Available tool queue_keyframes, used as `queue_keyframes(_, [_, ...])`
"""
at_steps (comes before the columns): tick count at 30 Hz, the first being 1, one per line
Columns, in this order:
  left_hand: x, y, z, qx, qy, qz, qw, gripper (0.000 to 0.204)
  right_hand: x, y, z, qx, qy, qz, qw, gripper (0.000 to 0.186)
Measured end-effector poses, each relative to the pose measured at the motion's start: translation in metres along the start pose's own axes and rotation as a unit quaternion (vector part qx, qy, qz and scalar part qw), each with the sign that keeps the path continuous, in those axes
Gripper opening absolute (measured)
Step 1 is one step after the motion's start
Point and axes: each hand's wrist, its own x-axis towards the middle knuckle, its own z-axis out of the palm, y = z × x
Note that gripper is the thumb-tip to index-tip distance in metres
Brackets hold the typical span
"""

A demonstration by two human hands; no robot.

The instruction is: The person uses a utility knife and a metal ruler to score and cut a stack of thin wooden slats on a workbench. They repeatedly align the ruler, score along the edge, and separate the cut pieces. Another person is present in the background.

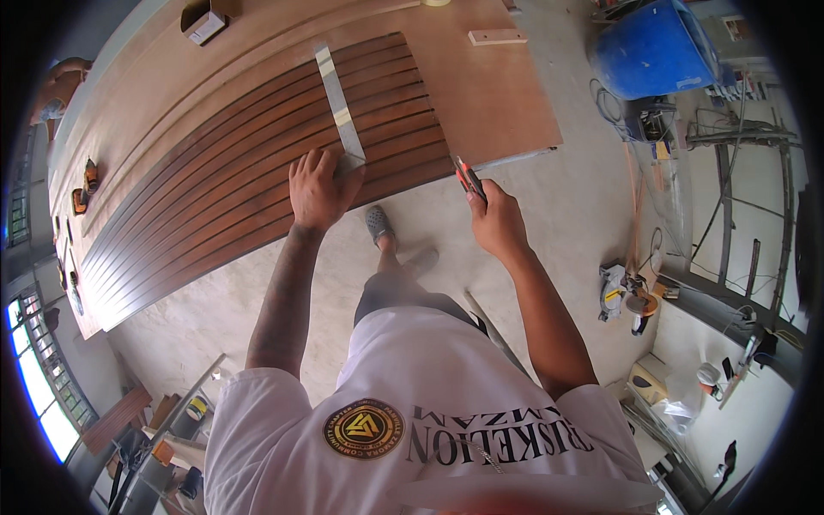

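A slatted reddish-brown wood panel (257,163) lies on a large plywood sheet (506,103). Across the slats runs a flat grey strip (342,120) with pale bands of tape. My left hand (319,190) rests at the panel's near edge, fingers spread over the slats and thumb by the strip's near end. In my right hand (498,219) is a red and black utility knife (468,178), gripped with its tip pointing at the panel's near right corner. Whether the blade touches the wood is too small to tell.
A small wood block (498,37) lies on the plywood's far right part. Far left are an open box (204,21) and an orange-black power drill (90,176). A blue drum (657,47) and a power saw (631,296) stand to the right. Another person (58,94) is at the far left.
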Motion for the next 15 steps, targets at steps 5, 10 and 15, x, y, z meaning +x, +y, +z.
queue_keyframes(5, [0.007,-0.001,0.015,-0.013,-0.025,-0.059,0.998,0.036,0.004,-0.013,-0.003,-0.052,-0.01,0.021,0.998,0.025])
queue_keyframes(10, [0.01,-0.004,0.014,-0.015,-0.025,-0.058,0.998,0.036,0.006,-0.027,-0.01,-0.114,-0.044,0.048,0.991,0.025])
queue_keyframes(15, [0.007,-0.005,0.016,-0.019,-0.034,-0.061,0.997,0.037,0.01,-0.049,-0.018,-0.18,-0.061,0.029,0.981,0.025])
